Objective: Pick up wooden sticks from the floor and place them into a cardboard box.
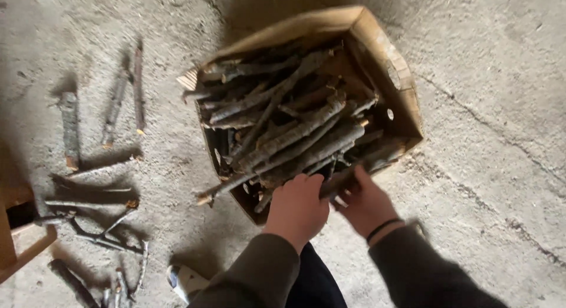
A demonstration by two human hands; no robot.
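Observation:
A cardboard box (pixel 386 57) stands on the concrete floor, filled with a heap of cut sticks and branches (pixel 289 122). My left hand (pixel 296 209) reaches to the near edge of the box with fingers curled, touching the stick ends there. My right hand (pixel 368 203) is closed around a thick branch (pixel 371 157) that lies along the box's near right side. A dark band sits on my right wrist.
Several loose sticks (pixel 118 104) lie scattered on the floor to the left, with thinner twigs (pixel 103 234) nearer me. A wooden piece (pixel 15 237) shows at the left edge. My shoe (pixel 186 281) is at the bottom. Cracks run through the concrete on the right.

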